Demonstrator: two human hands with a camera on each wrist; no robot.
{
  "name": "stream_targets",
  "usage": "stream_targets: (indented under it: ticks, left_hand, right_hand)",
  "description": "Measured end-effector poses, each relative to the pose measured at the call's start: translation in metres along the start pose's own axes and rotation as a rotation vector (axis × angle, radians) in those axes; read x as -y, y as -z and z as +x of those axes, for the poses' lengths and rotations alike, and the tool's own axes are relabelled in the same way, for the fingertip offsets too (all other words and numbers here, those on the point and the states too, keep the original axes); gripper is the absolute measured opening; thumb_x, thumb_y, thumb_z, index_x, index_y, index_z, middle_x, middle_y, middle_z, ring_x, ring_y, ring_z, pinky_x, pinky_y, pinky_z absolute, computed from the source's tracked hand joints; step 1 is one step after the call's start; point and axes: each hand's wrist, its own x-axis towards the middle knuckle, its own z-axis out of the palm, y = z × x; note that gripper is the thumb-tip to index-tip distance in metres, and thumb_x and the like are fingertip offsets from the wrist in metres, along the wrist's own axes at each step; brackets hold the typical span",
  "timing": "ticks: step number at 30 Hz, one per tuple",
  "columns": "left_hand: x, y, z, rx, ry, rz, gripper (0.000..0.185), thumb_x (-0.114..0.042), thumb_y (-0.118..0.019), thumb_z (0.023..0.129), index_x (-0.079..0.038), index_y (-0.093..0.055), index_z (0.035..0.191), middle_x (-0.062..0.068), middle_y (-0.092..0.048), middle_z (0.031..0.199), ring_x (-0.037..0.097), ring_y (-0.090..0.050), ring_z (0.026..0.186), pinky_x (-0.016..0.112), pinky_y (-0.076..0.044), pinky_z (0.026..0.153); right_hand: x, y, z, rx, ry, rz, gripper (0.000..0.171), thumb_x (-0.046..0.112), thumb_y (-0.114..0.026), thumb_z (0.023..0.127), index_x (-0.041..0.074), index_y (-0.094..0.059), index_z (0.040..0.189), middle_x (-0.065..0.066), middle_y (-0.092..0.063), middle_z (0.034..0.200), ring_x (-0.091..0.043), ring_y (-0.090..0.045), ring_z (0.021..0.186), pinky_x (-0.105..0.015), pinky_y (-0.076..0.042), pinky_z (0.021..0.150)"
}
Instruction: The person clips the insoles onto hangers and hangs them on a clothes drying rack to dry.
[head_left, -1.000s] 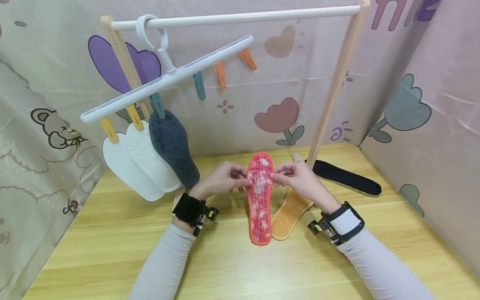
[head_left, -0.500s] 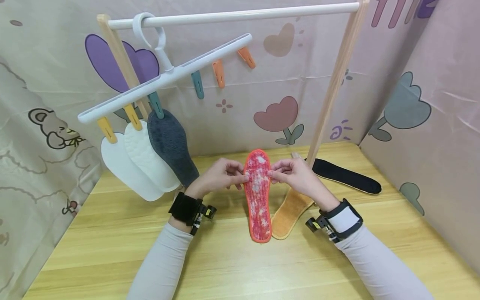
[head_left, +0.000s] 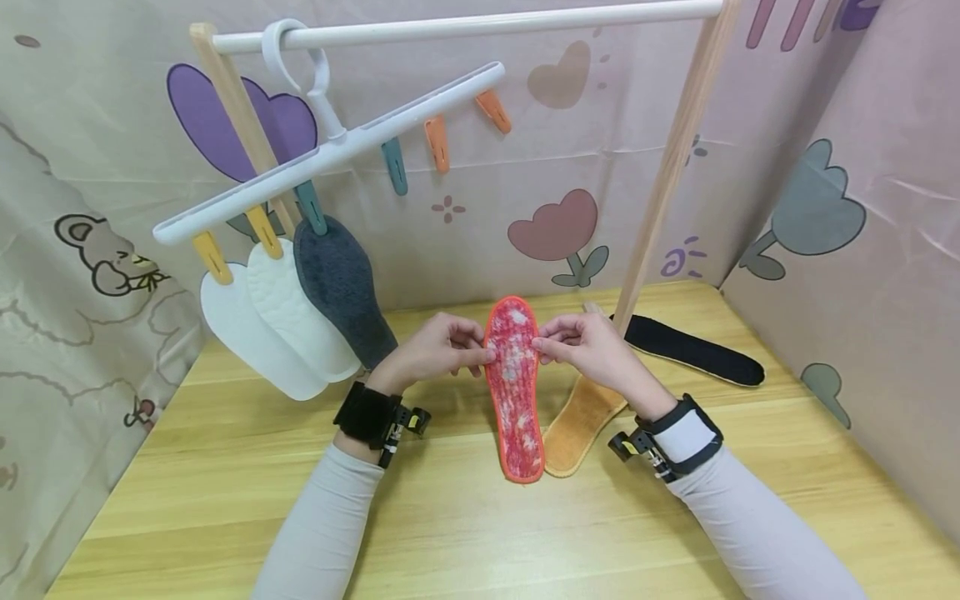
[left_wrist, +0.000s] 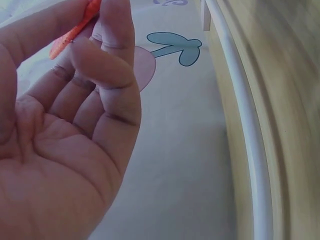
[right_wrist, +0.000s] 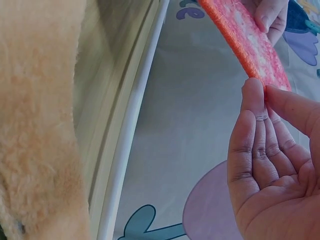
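A red and pink patterned insole (head_left: 514, 387) with an orange rim is held up over the wooden table (head_left: 225, 500). My left hand (head_left: 438, 350) pinches its left edge near the toe, and my right hand (head_left: 581, 346) pinches its right edge. The right wrist view shows the insole (right_wrist: 247, 42) between my right fingertips (right_wrist: 255, 92) and the other hand's fingers. In the left wrist view only an orange sliver of the insole's rim (left_wrist: 75, 30) shows above my curled fingers (left_wrist: 107, 65). An orange fuzzy insole (head_left: 585, 425) lies on the table under my right hand.
A white clip hanger (head_left: 330, 150) hangs tilted from the white rail (head_left: 480, 25) of a wooden rack. Two white insoles (head_left: 277, 325) and a dark grey one (head_left: 341, 287) hang from its clips; three clips are free. A black insole (head_left: 693, 350) lies at the back right.
Both hands have lifted the red insole slightly up and away, toward the rack. Nothing else has moved.
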Motion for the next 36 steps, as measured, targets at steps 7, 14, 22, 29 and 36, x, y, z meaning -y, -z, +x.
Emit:
stream_targets:
  ticks: [7,14,22,29,36]
  left_hand:
    - [0.000,0.003,-0.002,-0.016,0.002,-0.018,0.010,-0.013,-0.077,0.100,-0.004,-0.074,0.098,0.012,-0.079,0.090,0.016,-0.074,0.074,0.023,-0.051,0.060]
    - [-0.002,0.006,-0.003,-0.029,0.000,-0.010,0.010,-0.013,-0.076,0.101,-0.003,-0.075,0.099,0.014,-0.078,0.089,0.015,-0.072,0.073,0.024,-0.052,0.062]
    - [-0.003,0.008,-0.007,-0.068,0.018,-0.014,0.012,-0.015,-0.077,0.100,-0.003,-0.075,0.100,0.008,-0.077,0.088,0.019,-0.075,0.077,0.025,-0.054,0.063]
    - [-0.002,0.012,-0.014,-0.117,-0.001,0.020,0.013,-0.019,-0.076,0.102,-0.007,-0.077,0.106,0.018,-0.078,0.097,0.033,-0.073,0.081,0.037,-0.057,0.066]
    - [-0.003,0.022,-0.019,-0.193,-0.012,0.048,0.014,-0.024,-0.078,0.101,-0.012,-0.079,0.107,0.007,-0.077,0.095,0.037,-0.071,0.086,0.041,-0.061,0.073]
  right_hand:
    - [0.003,-0.001,0.002,-0.007,0.007,-0.015,0.019,0.014,-0.077,0.100,-0.001,-0.079,0.111,-0.015,-0.082,0.092,-0.024,-0.082,0.082,-0.057,-0.001,0.137]
    - [0.005,-0.003,0.004,0.002,-0.009,0.054,0.020,0.011,-0.076,0.101,-0.006,-0.077,0.110,-0.020,-0.081,0.097,-0.011,-0.079,0.076,-0.036,-0.068,0.078]
    - [0.008,-0.006,0.007,0.005,-0.032,0.086,0.021,0.011,-0.076,0.101,-0.007,-0.076,0.111,-0.021,-0.080,0.099,-0.009,-0.078,0.076,-0.027,-0.066,0.073]
    - [0.013,-0.008,0.013,-0.007,-0.007,0.014,0.022,0.018,-0.076,0.102,-0.002,-0.078,0.111,-0.016,-0.082,0.098,-0.020,-0.081,0.083,-0.024,-0.064,0.074]
    - [0.023,-0.009,0.026,-0.009,0.009,-0.024,0.021,0.025,-0.078,0.101,0.006,-0.080,0.110,-0.009,-0.082,0.097,-0.026,-0.082,0.087,-0.025,-0.064,0.075]
